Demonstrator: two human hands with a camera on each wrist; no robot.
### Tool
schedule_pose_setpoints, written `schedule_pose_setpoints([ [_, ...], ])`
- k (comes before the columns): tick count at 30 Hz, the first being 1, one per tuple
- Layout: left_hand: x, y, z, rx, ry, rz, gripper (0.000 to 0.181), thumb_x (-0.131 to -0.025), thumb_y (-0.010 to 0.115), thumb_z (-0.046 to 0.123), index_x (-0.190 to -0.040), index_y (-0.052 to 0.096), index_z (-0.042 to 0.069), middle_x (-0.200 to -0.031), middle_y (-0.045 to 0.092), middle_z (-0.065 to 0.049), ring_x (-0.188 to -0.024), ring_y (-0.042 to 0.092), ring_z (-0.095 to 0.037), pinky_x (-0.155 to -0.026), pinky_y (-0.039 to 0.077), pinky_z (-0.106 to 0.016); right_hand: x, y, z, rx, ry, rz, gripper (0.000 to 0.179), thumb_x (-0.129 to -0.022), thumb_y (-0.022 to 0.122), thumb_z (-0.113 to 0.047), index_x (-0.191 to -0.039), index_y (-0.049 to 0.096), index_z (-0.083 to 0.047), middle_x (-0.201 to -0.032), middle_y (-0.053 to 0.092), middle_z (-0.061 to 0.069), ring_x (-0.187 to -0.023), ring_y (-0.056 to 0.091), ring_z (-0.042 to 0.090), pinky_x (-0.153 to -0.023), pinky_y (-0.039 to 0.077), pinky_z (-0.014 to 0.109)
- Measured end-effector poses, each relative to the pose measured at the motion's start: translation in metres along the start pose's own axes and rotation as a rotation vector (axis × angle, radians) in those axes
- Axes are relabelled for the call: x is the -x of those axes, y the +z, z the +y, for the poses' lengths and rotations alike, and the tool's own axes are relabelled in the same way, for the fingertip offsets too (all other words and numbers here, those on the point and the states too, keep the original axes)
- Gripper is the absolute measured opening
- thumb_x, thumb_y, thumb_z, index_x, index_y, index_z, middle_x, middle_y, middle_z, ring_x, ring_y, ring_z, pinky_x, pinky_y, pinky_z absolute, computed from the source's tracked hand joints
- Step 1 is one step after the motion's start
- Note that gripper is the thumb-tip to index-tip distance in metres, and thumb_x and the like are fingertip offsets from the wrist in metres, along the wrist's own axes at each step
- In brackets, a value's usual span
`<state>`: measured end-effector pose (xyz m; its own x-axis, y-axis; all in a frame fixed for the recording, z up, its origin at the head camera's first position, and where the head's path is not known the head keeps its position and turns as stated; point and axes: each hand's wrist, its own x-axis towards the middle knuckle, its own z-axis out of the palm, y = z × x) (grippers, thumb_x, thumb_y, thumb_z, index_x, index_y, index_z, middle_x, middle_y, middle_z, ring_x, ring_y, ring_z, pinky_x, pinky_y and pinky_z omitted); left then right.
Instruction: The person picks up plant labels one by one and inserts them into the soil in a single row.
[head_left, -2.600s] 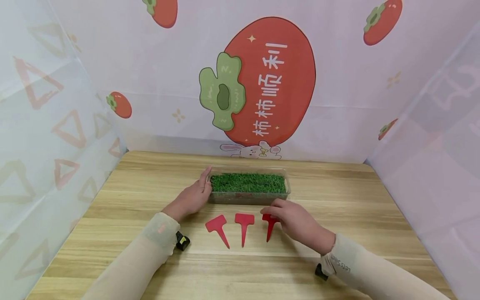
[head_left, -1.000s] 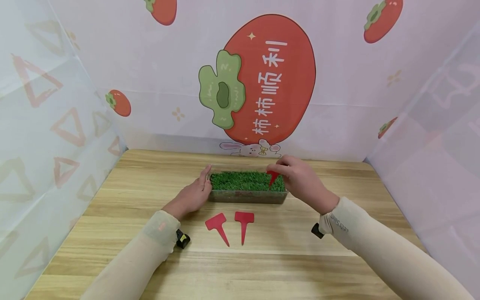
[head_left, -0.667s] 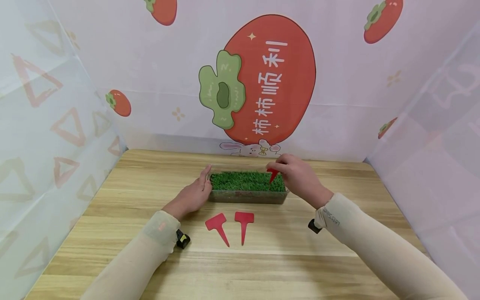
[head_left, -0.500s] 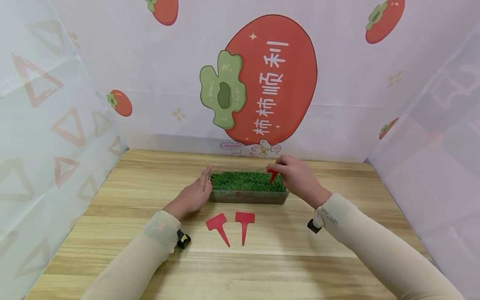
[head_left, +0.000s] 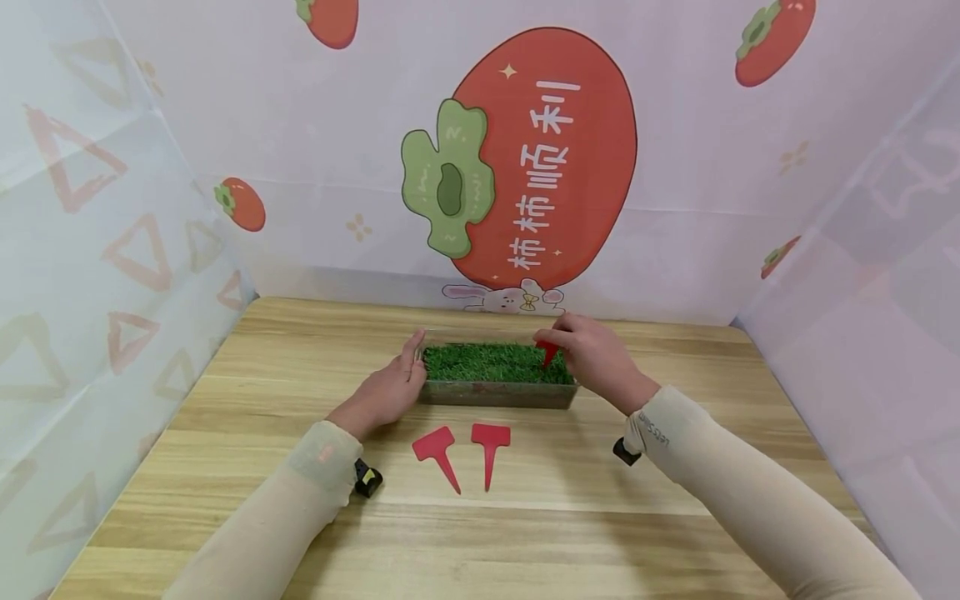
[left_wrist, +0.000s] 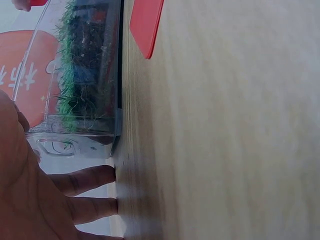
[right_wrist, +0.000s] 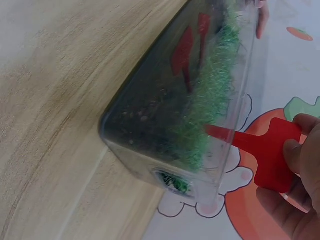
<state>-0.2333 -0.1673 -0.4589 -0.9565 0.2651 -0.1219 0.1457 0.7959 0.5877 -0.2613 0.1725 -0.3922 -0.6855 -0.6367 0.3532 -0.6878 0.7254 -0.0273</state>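
A clear plastic box [head_left: 495, 395] stands near the back of the wooden table with a strip of artificial grass [head_left: 480, 362] inside. My left hand [head_left: 384, 392] rests against the box's left end; in the left wrist view its fingers [left_wrist: 90, 180] are spread and fairly straight. Over the box's right end, my right hand [head_left: 600, 358] pinches the wide head of a red T-shaped plant label [head_left: 550, 350]. That label's pointed tip meets the grass in the right wrist view. Two more red plant labels, a tilted one [head_left: 435, 450] and a straight one [head_left: 491, 450], lie before the box.
The wooden table [head_left: 480, 542] ends at a printed fabric backdrop [head_left: 330, 242] behind the box. Fabric walls stand at both sides. Black wrist cameras, one left [head_left: 367, 479] and one right [head_left: 626, 451], hang under the sleeves.
My right hand has lifted the rightmost plant label off the table and brought it over the box's right end, tip down to the grass. The left hand stays by the box.
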Motion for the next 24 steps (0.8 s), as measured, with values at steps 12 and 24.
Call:
schedule_pose_setpoints([
  [12,0.000,0.000,0.002,0.002,-0.003,0.001,0.059,-0.109,0.015,0.038,-0.162,-0.009,0.026,-0.162,0.027,-0.022,-0.141,0.039,-0.045,-0.110,0.037,-0.060,-0.001,0.012,0.004,-0.003,0.010,-0.066,0.043,-0.086,0.069,0.007,-0.119,0.075,-0.020,-0.101,0.064,0.005,-0.089,0.062,0.021,-0.077,0.058,0.034],
  [24,0.001,0.000,0.001,0.003,-0.004,0.010,0.059,-0.109,0.015,0.038,-0.162,-0.008,0.026,-0.162,0.028,-0.021,-0.137,0.043,-0.045,-0.106,0.040,-0.059,-0.004,0.018,0.000,-0.028,-0.004,-0.056,0.045,-0.086,0.068,0.009,-0.120,0.075,-0.019,-0.099,0.064,0.005,-0.086,0.061,0.019,-0.074,0.057,0.033],
])
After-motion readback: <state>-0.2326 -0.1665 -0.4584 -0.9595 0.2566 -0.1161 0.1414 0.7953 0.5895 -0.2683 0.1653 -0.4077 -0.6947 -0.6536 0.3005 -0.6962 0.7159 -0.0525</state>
